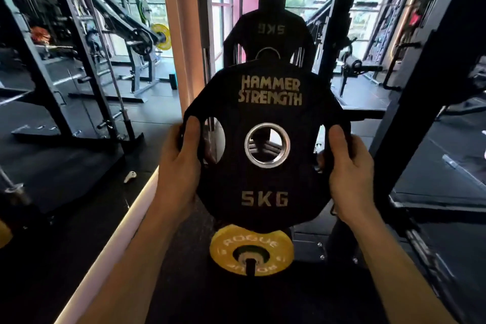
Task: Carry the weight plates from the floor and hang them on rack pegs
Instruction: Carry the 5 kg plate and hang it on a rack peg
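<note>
both hands [263, 166] around black plate [267, 179]

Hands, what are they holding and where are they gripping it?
Both hands, left and right, hold the black 5 kg Hammer Strength plate upright by its side grip slots.

head-worn wide-angle view, looking forward and down — close on chest-height scene

Two bare forearms are showing from the bottom edge, with no sleeves, gloves, watch or rings on them. The left hand [181, 163] and the right hand [349, 168] are both uncovered, thumbs showing, nails short and plain. Nothing is being worn that reaches the wrists.
</note>
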### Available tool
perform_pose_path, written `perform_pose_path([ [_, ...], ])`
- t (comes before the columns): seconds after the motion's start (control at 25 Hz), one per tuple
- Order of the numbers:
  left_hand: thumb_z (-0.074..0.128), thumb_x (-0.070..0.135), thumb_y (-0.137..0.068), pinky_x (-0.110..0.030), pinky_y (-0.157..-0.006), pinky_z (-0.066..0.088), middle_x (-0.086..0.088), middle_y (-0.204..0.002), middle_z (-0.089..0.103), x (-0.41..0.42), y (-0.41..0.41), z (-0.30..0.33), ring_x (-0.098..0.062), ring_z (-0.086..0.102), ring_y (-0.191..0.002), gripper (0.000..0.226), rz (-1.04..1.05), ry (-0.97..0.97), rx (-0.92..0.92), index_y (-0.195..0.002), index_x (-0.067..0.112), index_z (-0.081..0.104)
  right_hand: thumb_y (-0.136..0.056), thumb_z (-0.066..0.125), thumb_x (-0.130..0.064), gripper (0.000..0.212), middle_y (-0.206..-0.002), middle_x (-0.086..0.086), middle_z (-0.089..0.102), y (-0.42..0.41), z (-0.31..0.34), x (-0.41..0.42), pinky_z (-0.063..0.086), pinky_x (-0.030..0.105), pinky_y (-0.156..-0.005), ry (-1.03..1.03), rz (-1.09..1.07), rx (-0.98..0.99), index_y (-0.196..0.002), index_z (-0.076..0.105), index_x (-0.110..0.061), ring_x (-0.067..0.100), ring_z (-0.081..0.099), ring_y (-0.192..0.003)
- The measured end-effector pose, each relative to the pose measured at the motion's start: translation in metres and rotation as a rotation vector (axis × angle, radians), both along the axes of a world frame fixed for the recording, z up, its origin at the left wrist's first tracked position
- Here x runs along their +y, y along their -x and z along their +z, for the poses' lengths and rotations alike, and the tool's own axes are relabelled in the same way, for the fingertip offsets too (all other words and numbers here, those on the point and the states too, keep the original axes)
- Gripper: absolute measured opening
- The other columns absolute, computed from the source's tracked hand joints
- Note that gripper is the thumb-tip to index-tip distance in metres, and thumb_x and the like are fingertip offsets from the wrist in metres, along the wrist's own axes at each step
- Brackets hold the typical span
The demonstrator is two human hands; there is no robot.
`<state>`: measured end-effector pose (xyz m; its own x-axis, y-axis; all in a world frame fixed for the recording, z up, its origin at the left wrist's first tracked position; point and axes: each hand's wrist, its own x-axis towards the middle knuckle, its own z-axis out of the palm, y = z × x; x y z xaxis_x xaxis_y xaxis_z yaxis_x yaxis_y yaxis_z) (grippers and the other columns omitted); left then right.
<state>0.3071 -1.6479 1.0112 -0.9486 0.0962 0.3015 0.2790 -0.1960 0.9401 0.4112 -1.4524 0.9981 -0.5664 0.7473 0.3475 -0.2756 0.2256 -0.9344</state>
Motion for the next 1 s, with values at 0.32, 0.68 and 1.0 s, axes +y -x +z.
perform_pose_path([
  [0.32, 0.048, 0.049, -0.097, -0.034, -0.063, 0.042, 0.007, -0.06, 0.055, 0.055, 0.118, 0.053, -0.011, 0.052, -0.058, 0.032, -0.096, -0.064, 0.131, -0.079, 0.023, 0.054, -0.098, 0.05, -0.045, 0.034, -0.064, -0.004, 0.055, 0.095, 0.058, 0.044, 0.046, 0.03, -0.056, -0.074, -0.079, 0.089, -0.084, 0.052, -0.014, 0.012, 0.053, -0.062],
  [0.68, 0.05, 0.068, -0.083, -0.041, -0.072, 0.047, -0.001, -0.074, 0.058, 0.111, 0.193, 0.062, -0.019, 0.057, -0.073, 0.042, -0.072, -0.033, 0.187, -0.083, 0.026, 0.056, -0.098, 0.047, -0.048, 0.036, -0.061, -0.01, 0.055, 0.161, 0.07, 0.101, 0.042, 0.017, -0.054, -0.158, -0.148, 0.054, -0.079, 0.051, -0.018, 0.001, 0.053, -0.056],
  [1.0, 0.035, 0.051, -0.1, -0.028, -0.068, 0.048, -0.002, -0.083, 0.06, 0.135, 0.22, 0.047, -0.016, 0.06, -0.08, 0.041, -0.046, 0.019, 0.227, -0.101, 0.016, 0.056, -0.097, 0.036, -0.058, 0.045, -0.088, -0.008, 0.066, 0.196, 0.055, 0.124, 0.048, 0.019, -0.073, -0.193, -0.134, -0.013, -0.099, 0.06, -0.02, -0.008, 0.062, -0.077],
])
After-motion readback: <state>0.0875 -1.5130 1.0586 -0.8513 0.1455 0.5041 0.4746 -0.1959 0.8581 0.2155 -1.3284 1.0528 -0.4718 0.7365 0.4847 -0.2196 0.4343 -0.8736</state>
